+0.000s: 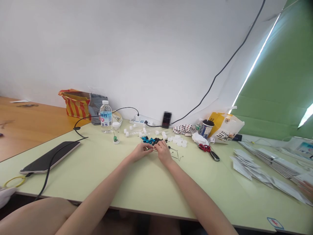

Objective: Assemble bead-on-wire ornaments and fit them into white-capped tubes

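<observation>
My left hand (139, 152) and my right hand (162, 152) meet at the middle of the pale green table (102, 176). Their fingertips pinch a small thin metal wire piece (150, 149), partly hidden by my fingers. Just beyond them lies a cluster of shiny blue and black beads (152, 141). White plastic cubes (177, 141) are scattered to the right of the beads. A bent wire (178, 156) lies near my right hand. A green bead on a white cap (115, 139) stands to the left.
Behind stand a water bottle (106, 117), a power strip (140, 120) and a food bag (226, 127). Red-handled scissors (207, 150) lie right, a tablet (50, 157) left. Stacked white packets (269, 173) spread right, with another person's hand (306, 190) at the edge.
</observation>
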The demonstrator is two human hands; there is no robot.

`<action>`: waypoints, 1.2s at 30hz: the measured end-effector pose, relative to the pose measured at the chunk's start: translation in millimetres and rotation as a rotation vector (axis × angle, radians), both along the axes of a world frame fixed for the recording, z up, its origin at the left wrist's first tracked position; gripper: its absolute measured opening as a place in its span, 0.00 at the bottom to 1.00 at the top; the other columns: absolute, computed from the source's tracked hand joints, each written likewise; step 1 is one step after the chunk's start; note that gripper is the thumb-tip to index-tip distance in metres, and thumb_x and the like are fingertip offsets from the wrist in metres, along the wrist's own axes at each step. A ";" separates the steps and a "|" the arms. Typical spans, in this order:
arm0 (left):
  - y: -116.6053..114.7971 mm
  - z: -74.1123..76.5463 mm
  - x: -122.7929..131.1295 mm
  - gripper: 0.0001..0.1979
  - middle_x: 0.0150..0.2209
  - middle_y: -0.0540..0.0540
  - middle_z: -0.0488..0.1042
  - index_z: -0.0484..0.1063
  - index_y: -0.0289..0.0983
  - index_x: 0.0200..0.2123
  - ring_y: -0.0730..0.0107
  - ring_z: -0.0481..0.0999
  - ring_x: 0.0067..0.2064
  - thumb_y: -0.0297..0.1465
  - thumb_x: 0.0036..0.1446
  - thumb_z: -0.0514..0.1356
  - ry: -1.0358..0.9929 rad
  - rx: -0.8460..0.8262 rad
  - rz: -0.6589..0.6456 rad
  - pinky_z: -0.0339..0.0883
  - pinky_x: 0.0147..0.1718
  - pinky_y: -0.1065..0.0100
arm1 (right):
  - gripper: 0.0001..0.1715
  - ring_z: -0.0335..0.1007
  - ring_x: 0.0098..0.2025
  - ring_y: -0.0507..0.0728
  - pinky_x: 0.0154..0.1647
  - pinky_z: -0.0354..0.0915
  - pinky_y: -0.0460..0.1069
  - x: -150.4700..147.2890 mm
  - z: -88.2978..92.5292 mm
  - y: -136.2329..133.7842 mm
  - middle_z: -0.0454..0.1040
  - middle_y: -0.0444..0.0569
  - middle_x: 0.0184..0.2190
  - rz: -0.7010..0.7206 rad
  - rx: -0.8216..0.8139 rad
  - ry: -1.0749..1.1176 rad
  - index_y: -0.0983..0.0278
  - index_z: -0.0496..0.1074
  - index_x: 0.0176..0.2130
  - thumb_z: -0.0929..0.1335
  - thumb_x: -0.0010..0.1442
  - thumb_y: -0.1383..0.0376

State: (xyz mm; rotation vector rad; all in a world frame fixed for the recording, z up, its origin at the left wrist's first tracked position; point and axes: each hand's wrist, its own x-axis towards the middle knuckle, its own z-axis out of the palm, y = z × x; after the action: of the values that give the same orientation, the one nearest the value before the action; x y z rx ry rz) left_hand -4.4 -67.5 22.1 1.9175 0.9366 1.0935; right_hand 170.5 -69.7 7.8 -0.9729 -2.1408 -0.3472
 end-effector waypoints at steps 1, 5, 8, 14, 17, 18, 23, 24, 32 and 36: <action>-0.7 0.5 1.3 0.17 0.30 0.45 0.76 0.77 0.36 0.29 0.69 0.68 0.26 0.44 0.42 0.62 0.001 0.014 0.000 0.61 0.26 0.69 | 0.13 0.55 0.37 0.57 0.39 0.57 0.50 0.5 1.1 0.2 0.64 0.51 0.30 -0.002 0.008 -0.023 0.64 0.70 0.34 0.58 0.62 0.71; -2.0 0.9 5.4 0.16 0.28 0.45 0.76 0.77 0.36 0.29 0.69 0.67 0.26 0.44 0.45 0.60 0.063 0.046 -0.014 0.60 0.26 0.69 | 0.13 0.55 0.37 0.57 0.38 0.57 0.50 0.4 1.8 0.9 0.64 0.50 0.31 -0.002 0.009 -0.065 0.63 0.71 0.34 0.59 0.62 0.70; -3.1 1.7 6.8 0.16 0.27 0.45 0.75 0.76 0.36 0.28 0.70 0.67 0.26 0.43 0.47 0.59 0.080 0.048 -0.038 0.59 0.25 0.70 | 0.12 0.56 0.38 0.57 0.39 0.56 0.49 -1.4 2.8 -0.2 0.65 0.50 0.31 0.002 -0.006 -0.032 0.63 0.71 0.34 0.59 0.62 0.66; 0.3 4.5 -0.4 0.17 0.30 0.45 0.75 0.72 0.36 0.28 0.76 0.64 0.21 0.45 0.47 0.58 -0.084 -0.122 0.042 0.57 0.20 0.72 | 0.17 0.60 0.44 0.57 0.43 0.54 0.50 17.7 12.4 2.8 0.68 0.52 0.41 -0.178 -0.033 0.376 0.64 0.64 0.48 0.56 0.64 0.62; 6.6 3.6 -9.0 0.18 0.32 0.42 0.75 0.68 0.36 0.27 0.78 0.63 0.20 0.46 0.46 0.59 -0.232 -0.204 0.104 0.55 0.18 0.73 | 0.12 0.62 0.40 0.57 0.39 0.53 0.50 37.9 12.2 7.4 0.70 0.50 0.36 -0.264 -0.209 0.365 0.62 0.68 0.40 0.58 0.62 0.64; 8.7 3.0 -11.8 0.18 0.32 0.42 0.75 0.67 0.36 0.27 0.78 0.63 0.20 0.46 0.45 0.60 -0.289 -0.216 0.124 0.55 0.18 0.73 | 0.10 0.62 0.39 0.56 0.39 0.53 0.50 43.2 11.4 8.6 0.71 0.48 0.34 -0.268 -0.278 0.307 0.62 0.70 0.36 0.61 0.60 0.64; 15.9 0.3 -21.4 0.18 0.32 0.43 0.76 0.63 0.36 0.26 0.79 0.63 0.21 0.45 0.43 0.62 -0.519 -0.248 0.164 0.55 0.19 0.73 | 0.01 0.64 0.37 0.54 0.38 0.51 0.49 50.2 11.5 11.6 0.70 0.45 0.31 -0.214 -0.513 0.114 0.63 0.72 0.28 0.69 0.51 0.67; 16.5 0.1 -22.4 0.18 0.31 0.43 0.76 0.63 0.36 0.26 0.79 0.63 0.21 0.44 0.43 0.63 -0.547 -0.252 0.172 0.54 0.20 0.74 | 0.01 0.64 0.37 0.54 0.38 0.51 0.49 48.9 12.3 11.5 0.70 0.45 0.31 -0.208 -0.539 0.094 0.63 0.72 0.27 0.70 0.50 0.67; 17.0 1.3 -25.6 0.19 0.29 0.45 0.75 0.64 0.36 0.26 0.80 0.62 0.19 0.44 0.41 0.64 -0.603 -0.284 0.214 0.54 0.19 0.73 | 0.02 0.63 0.40 0.55 0.42 0.52 0.53 39.4 7.2 7.7 0.68 0.46 0.35 -0.251 -0.603 -0.006 0.63 0.72 0.27 0.69 0.51 0.69; 16.0 0.6 -24.5 0.20 0.31 0.42 0.76 0.63 0.36 0.27 0.80 0.62 0.20 0.45 0.41 0.64 -0.566 -0.267 0.208 0.54 0.19 0.73 | 0.03 0.62 0.43 0.58 0.42 0.53 0.55 34.3 1.6 7.6 0.68 0.49 0.36 -0.296 -0.591 -0.061 0.65 0.70 0.27 0.67 0.53 0.71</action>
State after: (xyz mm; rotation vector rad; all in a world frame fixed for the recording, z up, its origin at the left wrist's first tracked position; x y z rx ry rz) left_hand -28.9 -51.5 22.7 1.2139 0.9073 1.4477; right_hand 204.8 -62.1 9.4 -1.6358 -2.1983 0.1364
